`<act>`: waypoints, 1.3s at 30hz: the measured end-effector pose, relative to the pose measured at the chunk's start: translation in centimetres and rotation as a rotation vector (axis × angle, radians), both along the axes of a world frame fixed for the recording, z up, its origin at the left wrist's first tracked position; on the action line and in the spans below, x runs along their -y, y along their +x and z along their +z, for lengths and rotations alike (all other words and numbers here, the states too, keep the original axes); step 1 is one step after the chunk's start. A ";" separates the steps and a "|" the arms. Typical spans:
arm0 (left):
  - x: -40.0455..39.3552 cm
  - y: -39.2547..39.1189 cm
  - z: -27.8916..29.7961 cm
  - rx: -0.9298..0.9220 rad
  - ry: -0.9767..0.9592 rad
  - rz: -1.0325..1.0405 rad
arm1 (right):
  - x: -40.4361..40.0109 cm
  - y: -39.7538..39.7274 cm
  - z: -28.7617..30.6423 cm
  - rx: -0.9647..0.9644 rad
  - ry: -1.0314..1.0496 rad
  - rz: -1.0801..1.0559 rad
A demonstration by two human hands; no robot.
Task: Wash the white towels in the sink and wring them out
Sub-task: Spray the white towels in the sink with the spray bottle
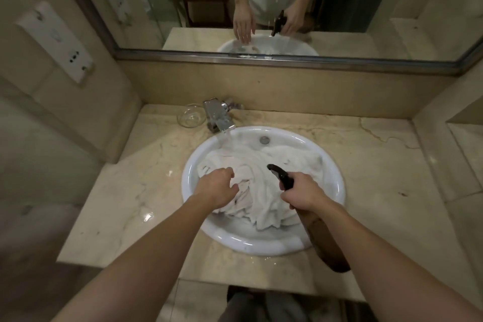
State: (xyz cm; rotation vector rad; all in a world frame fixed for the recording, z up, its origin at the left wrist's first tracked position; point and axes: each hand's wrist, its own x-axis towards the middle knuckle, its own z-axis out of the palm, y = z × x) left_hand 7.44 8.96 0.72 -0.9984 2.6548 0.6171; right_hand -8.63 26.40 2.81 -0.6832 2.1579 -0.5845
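Crumpled white towels (264, 191) fill the round white sink (193, 172). Water runs from the chrome faucet (218, 115) onto the towels at the basin's back left. My left hand (218, 188) hangs over the left part of the towels with its fingers curled down; whether it grips the cloth is unclear. My right hand (300, 193) grips the neck of a dark brown spray bottle (326, 240), whose black nozzle points over the towels toward the middle of the sink.
A clear glass bowl (190, 115) sits on the beige marble counter (379, 191) left of the faucet. A mirror (261, 2) spans the back wall. A white socket panel (55, 39) is on the left wall. Water drops lie on the counter left of the sink.
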 end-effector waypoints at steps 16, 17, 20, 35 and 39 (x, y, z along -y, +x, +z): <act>-1.7 0.5 -1.6 0.058 0.041 0.065 | -0.9 1.2 0.4 0.244 -0.037 0.084; -1.8 0.5 -1.7 0.066 0.046 0.067 | -1.2 1.2 0.4 0.268 -0.036 0.080; -1.8 0.6 -1.9 0.083 0.060 0.077 | -2.1 1.0 0.9 0.295 -0.041 0.052; -1.9 -1.1 -4.3 0.156 0.074 0.002 | -4.0 -0.2 -0.3 0.138 0.041 -0.019; -2.2 -1.9 -5.2 0.207 0.040 -0.073 | -5.5 -1.6 -1.1 0.138 0.055 -0.111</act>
